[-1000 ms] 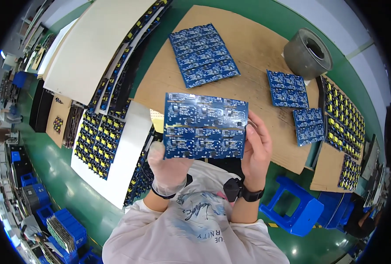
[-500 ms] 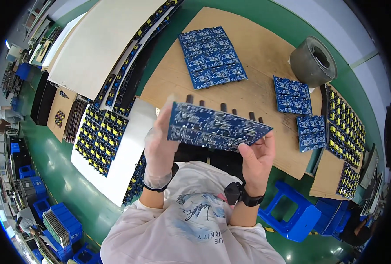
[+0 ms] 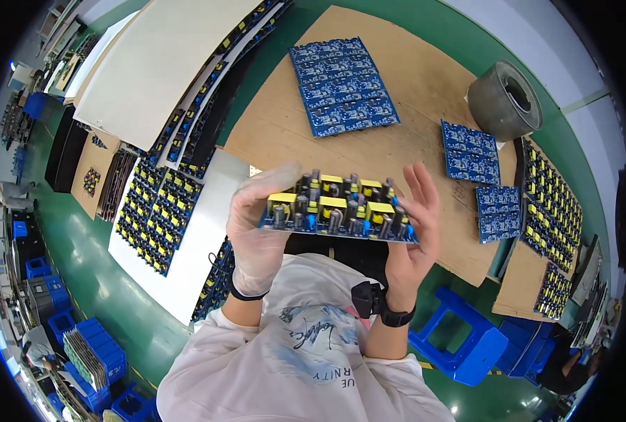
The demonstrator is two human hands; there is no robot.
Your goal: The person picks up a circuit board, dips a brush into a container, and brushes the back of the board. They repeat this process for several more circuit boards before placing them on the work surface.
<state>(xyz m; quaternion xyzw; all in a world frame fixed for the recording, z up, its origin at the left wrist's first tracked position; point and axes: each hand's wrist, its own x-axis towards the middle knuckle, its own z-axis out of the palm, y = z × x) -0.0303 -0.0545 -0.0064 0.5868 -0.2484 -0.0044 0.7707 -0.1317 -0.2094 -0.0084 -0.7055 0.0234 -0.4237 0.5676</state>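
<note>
In front of my chest a blue circuit board (image 3: pixel 332 211) is held up. Its component side shows, crowded with yellow transformers, dark cylindrical capacitors and small blue parts. My left hand (image 3: pixel 255 235), in a thin translucent glove, is closed on the board's left end. At the right end, my bare right hand (image 3: pixel 413 243) grips the board's edge, with some of its fingers raised and apart; its thumb is mostly hidden. Beyond the hands, blue boards (image 3: pixel 344 84) lie solder side up on a cardboard-covered table (image 3: pixel 411 77).
Two smaller blue boards (image 3: pixel 470 151) lie at the right near a grey metal cylinder (image 3: pixel 503 105). Yellow-topped boards (image 3: pixel 552 204) are at the far right, others (image 3: pixel 158 214) on a white sheet (image 3: pixel 214 197) at left. A blue stool (image 3: pixel 460 337) stands lower right.
The board has been turned over: its solder side showed before, and now its component side shows. My right hand's fingers have lifted and spread at its right end.
</note>
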